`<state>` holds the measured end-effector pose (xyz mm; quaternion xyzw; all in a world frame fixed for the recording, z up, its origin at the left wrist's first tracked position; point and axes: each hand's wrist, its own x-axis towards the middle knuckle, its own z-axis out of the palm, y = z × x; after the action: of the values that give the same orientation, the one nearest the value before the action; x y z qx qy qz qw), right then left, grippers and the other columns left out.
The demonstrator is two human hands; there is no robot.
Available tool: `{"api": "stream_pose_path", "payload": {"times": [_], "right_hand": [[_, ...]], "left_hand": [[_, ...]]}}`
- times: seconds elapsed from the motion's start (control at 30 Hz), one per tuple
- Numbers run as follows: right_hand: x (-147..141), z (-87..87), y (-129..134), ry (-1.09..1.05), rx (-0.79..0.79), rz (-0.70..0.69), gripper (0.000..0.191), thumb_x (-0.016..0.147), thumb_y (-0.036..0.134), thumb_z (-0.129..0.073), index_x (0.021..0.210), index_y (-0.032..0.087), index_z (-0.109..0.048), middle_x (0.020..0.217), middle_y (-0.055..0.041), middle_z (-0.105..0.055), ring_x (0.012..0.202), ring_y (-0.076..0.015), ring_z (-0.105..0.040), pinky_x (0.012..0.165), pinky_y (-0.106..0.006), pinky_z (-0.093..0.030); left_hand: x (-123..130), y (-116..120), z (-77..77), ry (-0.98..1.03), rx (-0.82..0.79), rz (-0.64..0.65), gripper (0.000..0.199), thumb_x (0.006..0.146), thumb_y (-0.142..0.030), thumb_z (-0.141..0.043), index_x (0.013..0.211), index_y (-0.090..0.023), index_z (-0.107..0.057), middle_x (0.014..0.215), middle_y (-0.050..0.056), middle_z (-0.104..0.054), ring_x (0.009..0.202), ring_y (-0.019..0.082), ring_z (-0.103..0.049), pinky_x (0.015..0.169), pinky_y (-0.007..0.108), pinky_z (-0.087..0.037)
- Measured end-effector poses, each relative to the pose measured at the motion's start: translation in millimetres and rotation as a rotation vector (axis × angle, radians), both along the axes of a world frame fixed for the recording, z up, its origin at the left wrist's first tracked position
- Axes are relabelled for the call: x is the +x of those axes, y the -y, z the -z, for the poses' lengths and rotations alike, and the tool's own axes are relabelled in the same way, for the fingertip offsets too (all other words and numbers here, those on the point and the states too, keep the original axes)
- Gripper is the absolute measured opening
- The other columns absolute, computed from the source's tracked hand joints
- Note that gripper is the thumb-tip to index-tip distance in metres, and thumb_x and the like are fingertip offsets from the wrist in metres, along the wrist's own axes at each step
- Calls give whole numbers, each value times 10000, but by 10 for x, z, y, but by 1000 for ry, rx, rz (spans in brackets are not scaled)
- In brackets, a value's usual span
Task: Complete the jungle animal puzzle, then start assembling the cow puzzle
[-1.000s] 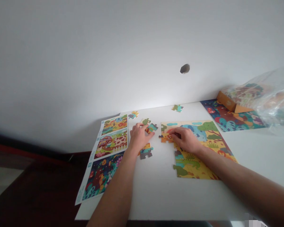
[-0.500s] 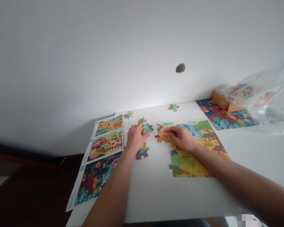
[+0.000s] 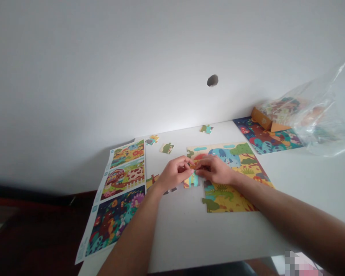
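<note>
On the white table lies a partly joined jigsaw puzzle (image 3: pixel 227 193) with a blue elephant and a green crocodile. Its left edge is uneven. At that edge my left hand (image 3: pixel 175 173) pinches a yellow and turquoise puzzle piece (image 3: pixel 192 181). My right hand (image 3: pixel 216 169) meets it from the other side, fingers bent and closed at the same piece. Fingertips hide the upper part of the piece, so I cannot tell whether it is joined. Under my left wrist, loose pieces (image 3: pixel 153 179) are partly covered. A green-patterned piece (image 3: pixel 167 148) lies just beyond my left hand.
Near the wall are two more loose spots of pieces, one left (image 3: pixel 152 140) and one right (image 3: pixel 206 129). A picture sheet (image 3: pixel 123 174) lies along the left table edge. At the back right, an orange box (image 3: pixel 261 118) and clear plastic bag (image 3: pixel 316 126) rest over a dark picture (image 3: pixel 271 140).
My left hand has moved right from the loose pieces to the puzzle's edge, bringing a yellow and turquoise piece. My right hand has stayed near that edge. The view has shifted slightly.
</note>
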<state>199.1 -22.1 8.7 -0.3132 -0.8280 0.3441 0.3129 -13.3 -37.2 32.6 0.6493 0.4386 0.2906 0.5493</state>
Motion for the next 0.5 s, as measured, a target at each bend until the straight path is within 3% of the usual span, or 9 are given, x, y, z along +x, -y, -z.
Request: {"api": "stream_pose_path", "payload": {"times": [0.1, 0.2, 0.33, 0.5], "right_hand": [[1, 3, -7, -33, 20, -10, 215, 915, 267, -569, 778, 162, -695, 705, -30, -646, 649, -131, -521, 648, -260, -395], [-1, -5, -2, -64, -32, 118, 264, 936, 288, -529, 770, 151, -681, 714, -23, -632, 631, -116, -498, 622, -246, -381], [-1, -12, 7, -46, -111, 253, 268, 933, 308, -522, 852, 138, -713, 658, 5, -593, 577, -99, -449, 575, -235, -348], [6, -22, 4, -23, -134, 300, 289, 926, 325, -521, 849, 136, -725, 666, -2, -605, 589, -105, -455, 571, -235, -344]], "left_hand": [[-30, 30, -70, -90, -62, 68, 440, 808, -309, -668, 1210, -146, -595, 661, -38, -599, 446, 70, -513, 386, 159, -373], [-44, 47, -100, -149, -116, 49, 594, 810, -314, -652, 1372, -172, -519, 698, -29, -603, 500, 124, -613, 355, 177, -431], [-35, 29, -92, -192, -147, -5, 548, 820, -278, -606, 1339, -107, -570, 655, -21, -593, 522, 144, -648, 393, 210, -515], [-32, 11, -88, -242, -88, -113, 469, 816, -268, -587, 1250, -100, -644, 700, 20, -655, 548, 150, -662, 397, 205, -515]]}}
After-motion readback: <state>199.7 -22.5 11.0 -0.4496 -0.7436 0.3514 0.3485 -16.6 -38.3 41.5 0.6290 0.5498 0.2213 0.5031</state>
